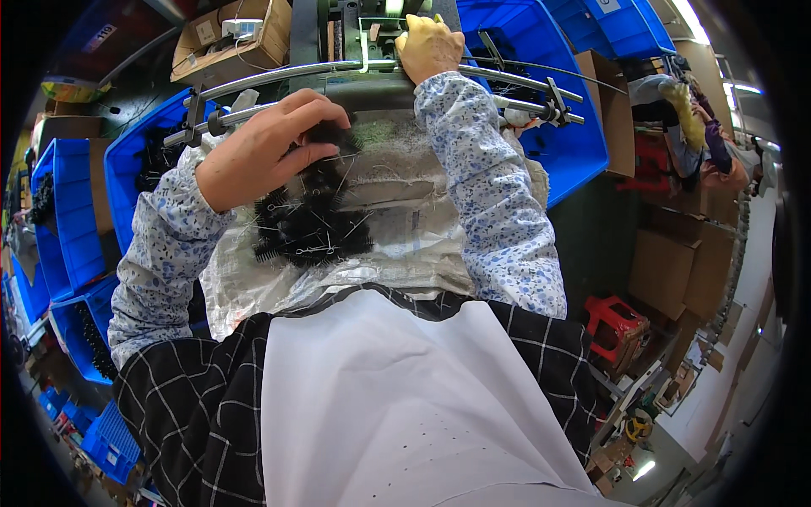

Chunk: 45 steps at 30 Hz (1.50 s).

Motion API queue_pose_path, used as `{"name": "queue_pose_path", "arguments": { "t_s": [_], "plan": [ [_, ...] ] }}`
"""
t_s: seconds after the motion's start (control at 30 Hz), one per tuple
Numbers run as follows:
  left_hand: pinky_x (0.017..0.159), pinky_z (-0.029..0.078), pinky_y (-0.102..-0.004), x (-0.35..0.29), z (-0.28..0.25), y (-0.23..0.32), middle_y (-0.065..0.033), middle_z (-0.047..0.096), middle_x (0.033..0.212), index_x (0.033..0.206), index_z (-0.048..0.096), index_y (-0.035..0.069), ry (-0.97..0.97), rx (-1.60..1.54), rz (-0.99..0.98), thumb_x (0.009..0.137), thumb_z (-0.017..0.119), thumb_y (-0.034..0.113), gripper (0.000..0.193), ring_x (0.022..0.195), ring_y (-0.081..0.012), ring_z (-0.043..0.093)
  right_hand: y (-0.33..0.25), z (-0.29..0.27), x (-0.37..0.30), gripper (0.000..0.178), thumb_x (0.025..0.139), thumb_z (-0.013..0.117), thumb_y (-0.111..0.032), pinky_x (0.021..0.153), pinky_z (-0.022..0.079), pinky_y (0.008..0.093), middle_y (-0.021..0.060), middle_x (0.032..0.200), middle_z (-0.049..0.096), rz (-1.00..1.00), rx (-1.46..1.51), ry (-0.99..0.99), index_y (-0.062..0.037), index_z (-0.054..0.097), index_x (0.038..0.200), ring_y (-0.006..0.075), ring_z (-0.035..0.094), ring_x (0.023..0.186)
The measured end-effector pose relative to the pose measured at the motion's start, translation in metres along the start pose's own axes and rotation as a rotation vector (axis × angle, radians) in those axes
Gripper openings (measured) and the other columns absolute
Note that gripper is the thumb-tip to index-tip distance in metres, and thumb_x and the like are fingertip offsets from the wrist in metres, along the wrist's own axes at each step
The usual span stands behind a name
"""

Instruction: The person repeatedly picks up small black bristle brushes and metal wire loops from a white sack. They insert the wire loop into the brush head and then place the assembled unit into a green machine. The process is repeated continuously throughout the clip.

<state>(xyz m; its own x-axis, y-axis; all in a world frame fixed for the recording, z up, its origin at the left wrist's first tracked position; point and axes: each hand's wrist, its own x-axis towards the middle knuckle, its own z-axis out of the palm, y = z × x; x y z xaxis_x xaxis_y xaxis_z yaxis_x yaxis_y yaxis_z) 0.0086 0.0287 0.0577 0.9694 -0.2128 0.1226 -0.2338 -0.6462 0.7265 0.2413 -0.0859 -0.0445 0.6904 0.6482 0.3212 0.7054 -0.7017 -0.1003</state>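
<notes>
A pile of small black bristle brushes with thin twisted-wire ends (317,221) lies on a pale woven sack (401,228) over my lap. Above the pile's upper end, my left hand (274,148) pinches a black brush (331,135) between thumb and fingers. Farther forward, my right hand (429,49) is closed at the front of a dark metal machine (367,84), with yellowish coverings on its fingertips. Whatever lies inside those fingers is hidden. Beside the right hand stands a pale bent rod (364,46) on the machine.
Metal rails (279,78) cross in front of the machine. A blue bin (574,160) stands on the right, another blue bin (127,160) on the left. A cardboard box (232,42) sits at the back left, a red stool (615,329) at right. Another person (701,144) sits far right.
</notes>
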Motion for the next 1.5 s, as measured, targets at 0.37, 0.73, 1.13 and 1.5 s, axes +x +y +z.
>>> {"name": "queue_pose_path", "arguments": {
  "t_s": [0.37,0.73,1.13,1.5],
  "plan": [
    [0.078,0.045,-0.0274,-0.012,-0.001,-0.013,-0.0074,0.052,0.102,0.109,0.051,0.004,0.094,-0.061,-0.052,0.080,0.058,0.000,0.030,0.088,-0.0179,0.054,0.073,-0.012,0.002,0.032,0.078,0.056,-0.033,0.079,0.047,0.0450,0.0127,0.102,0.062,0.071,0.073,-0.124,-0.0175,0.063,0.105,0.0337,0.058,0.096],
    [0.071,0.046,-0.0262,0.007,0.021,-0.011,-0.0036,0.055,0.086,0.096,0.050,0.003,0.086,-0.133,-0.101,0.077,0.062,0.002,0.023,0.079,-0.0134,0.058,0.133,-0.070,0.016,0.029,0.082,0.055,-0.026,0.076,0.048,0.0417,0.0143,0.097,0.062,0.133,-0.195,0.062,-0.0118,0.060,0.106,0.0329,0.060,0.088],
    [0.074,0.048,-0.0270,0.026,0.051,-0.032,-0.0068,0.058,0.089,0.099,0.051,0.002,0.374,-0.289,-0.112,0.081,0.060,0.003,0.020,0.082,-0.0158,0.061,-0.016,-0.090,-0.073,0.032,0.090,0.053,-0.021,0.077,0.044,0.0247,0.0054,0.094,0.061,-0.098,1.022,-0.735,0.0002,0.053,0.115,0.0105,0.053,0.086],
    [0.072,0.047,-0.0378,0.001,0.058,-0.020,-0.0105,0.054,0.093,0.103,0.049,0.005,0.185,0.028,-0.169,0.079,0.060,0.010,0.027,0.081,-0.0230,0.059,0.012,-0.055,-0.044,0.023,0.083,0.060,-0.021,0.070,0.050,0.0319,0.0121,0.090,0.064,-0.132,0.590,-0.075,-0.0071,0.063,0.102,0.0217,0.062,0.078]
  ]
}}
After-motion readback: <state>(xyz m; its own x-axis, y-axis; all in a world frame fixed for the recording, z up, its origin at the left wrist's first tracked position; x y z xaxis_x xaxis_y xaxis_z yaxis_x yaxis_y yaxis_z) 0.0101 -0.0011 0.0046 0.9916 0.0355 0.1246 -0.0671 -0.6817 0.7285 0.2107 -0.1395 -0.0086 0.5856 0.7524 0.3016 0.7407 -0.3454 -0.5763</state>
